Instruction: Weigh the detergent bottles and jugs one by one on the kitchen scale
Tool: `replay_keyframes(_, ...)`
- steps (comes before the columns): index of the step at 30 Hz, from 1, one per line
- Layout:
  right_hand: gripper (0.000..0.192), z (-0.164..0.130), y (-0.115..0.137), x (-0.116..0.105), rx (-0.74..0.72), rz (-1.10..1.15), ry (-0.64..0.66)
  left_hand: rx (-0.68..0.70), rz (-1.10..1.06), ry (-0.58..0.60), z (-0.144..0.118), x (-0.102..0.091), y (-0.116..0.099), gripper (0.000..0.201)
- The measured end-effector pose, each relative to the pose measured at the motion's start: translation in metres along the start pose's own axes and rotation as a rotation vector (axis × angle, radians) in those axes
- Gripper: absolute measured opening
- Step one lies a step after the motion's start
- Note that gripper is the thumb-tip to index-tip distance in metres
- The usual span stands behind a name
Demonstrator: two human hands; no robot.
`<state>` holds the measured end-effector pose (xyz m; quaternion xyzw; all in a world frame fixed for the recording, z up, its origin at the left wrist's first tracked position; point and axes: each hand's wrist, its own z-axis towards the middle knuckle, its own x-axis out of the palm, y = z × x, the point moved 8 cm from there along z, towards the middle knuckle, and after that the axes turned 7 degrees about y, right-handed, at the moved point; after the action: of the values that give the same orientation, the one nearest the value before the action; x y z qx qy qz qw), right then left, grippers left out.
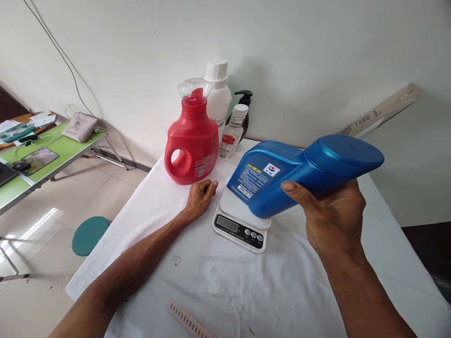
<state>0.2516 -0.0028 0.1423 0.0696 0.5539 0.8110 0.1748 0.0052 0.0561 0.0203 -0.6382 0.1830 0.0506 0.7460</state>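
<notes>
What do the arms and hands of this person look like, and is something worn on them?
The left forearm and right forearm are bare, slender, with no sleeves in view. The left hand and right hand are ungloved. No watch, bracelet or ring shows, though some fingers are hidden. I see no clear markings.

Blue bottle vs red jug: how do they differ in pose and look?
Pose: the blue bottle is tilted in the right hand, its base end over the scale; the red jug stands upright on the white cloth, unheld.
Top: the blue bottle has a broad blue cap; the red jug carries a clear cup.
Handle: the red jug has a see-through handle opening; none shows on the blue bottle.
Shared: both bear printed text.
</notes>
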Motion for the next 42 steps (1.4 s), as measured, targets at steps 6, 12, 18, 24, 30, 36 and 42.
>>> replay_keyframes(6,0.056,-0.042,-0.055,-0.047,0.195,0.192,-0.422,0.007,0.008,-0.003,0.001,0.0,0.001,0.052)
replay_keyframes(12,0.046,-0.074,-0.118,-0.059,0.376,0.156,-0.481,0.006,0.001,-0.001,0.0,0.0,0.0,0.053)
replay_keyframes(18,0.053,-0.07,-0.123,-0.059,0.337,0.099,-0.419,0.005,0.007,-0.002,0.0,0.0,-0.001,0.053)
replay_keyframes(24,0.05,-0.071,-0.126,-0.059,0.33,0.079,-0.382,0.015,0.022,-0.002,0.002,-0.001,-0.001,0.054)
replay_keyframes(30,0.049,-0.071,-0.123,-0.057,0.331,0.073,-0.364,0.018,0.007,-0.004,0.001,-0.002,-0.003,0.053)
replay_keyframes(36,0.05,-0.071,-0.122,-0.057,0.333,0.066,-0.363,-0.001,0.024,-0.003,0.001,-0.001,-0.002,0.054)
replay_keyframes(42,0.053,-0.071,-0.121,-0.056,0.343,0.054,-0.354,0.005,0.029,-0.001,0.001,-0.001,-0.002,0.054)
